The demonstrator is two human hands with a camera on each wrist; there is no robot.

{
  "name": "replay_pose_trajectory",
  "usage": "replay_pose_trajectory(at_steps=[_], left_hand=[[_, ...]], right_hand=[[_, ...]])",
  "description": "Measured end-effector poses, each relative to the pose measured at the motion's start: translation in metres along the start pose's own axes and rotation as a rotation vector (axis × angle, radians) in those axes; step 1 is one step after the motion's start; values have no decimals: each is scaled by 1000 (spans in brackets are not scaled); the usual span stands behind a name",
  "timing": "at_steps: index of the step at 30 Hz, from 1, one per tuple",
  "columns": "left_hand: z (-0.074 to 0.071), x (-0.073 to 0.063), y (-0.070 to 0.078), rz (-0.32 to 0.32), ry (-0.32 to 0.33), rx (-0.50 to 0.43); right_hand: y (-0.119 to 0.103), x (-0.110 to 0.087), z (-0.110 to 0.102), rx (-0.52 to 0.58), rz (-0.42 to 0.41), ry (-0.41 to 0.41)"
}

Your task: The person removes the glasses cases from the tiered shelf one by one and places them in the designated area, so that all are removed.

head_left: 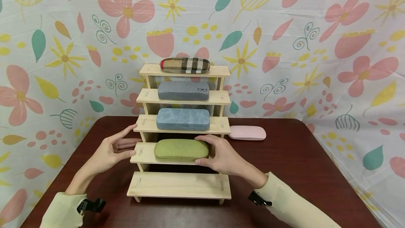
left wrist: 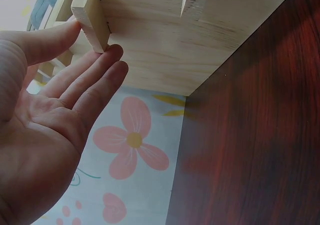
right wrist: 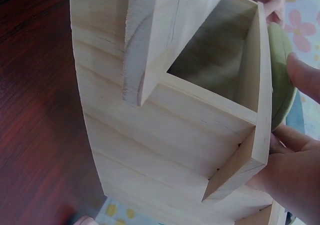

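The right hand (head_left: 223, 156) reaches in from the lower right, wrist bent slightly, gripping the right end of the olive-green, rounded, oblong case (head_left: 178, 149), thumb at its front and fingers behind. That case lies lengthwise on the second tier from the bottom of the pale wooden five-tier stand (head_left: 180, 184). The left hand (head_left: 109, 150) angles up from the lower left, thumb and fingers spread wide and gently extended, their tips at the stand's left side. Cream sleeves (head_left: 297, 203) cover both forearms, leaving the wrists bare.
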State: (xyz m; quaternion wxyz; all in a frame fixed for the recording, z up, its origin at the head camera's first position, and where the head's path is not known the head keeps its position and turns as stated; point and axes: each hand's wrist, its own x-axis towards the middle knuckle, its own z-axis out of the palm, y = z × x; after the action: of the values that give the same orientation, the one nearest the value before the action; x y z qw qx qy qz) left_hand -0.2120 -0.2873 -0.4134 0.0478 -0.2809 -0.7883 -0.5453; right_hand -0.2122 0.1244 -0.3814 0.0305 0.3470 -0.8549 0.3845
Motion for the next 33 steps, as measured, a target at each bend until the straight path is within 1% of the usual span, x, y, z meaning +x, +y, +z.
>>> replay_pose_trajectory(at_steps=[2, 8, 15, 22, 33], left_hand=[[0, 0, 0, 1, -1, 4], [0, -1, -1, 13, -6, -1], [0, 0, -3, 41, -22, -14], [-2, -1, -4, 36, -58, -57], [-1, -2, -4, 27, -60, -70]], right_hand=[[0, 0, 0, 5, 1, 0], [0, -4, -1, 30, 37, -18], [3, -8, -3, 52, 21, -10], [7, -6, -3, 76, 14, -8], [3, -2, 0, 146, 62, -24]])
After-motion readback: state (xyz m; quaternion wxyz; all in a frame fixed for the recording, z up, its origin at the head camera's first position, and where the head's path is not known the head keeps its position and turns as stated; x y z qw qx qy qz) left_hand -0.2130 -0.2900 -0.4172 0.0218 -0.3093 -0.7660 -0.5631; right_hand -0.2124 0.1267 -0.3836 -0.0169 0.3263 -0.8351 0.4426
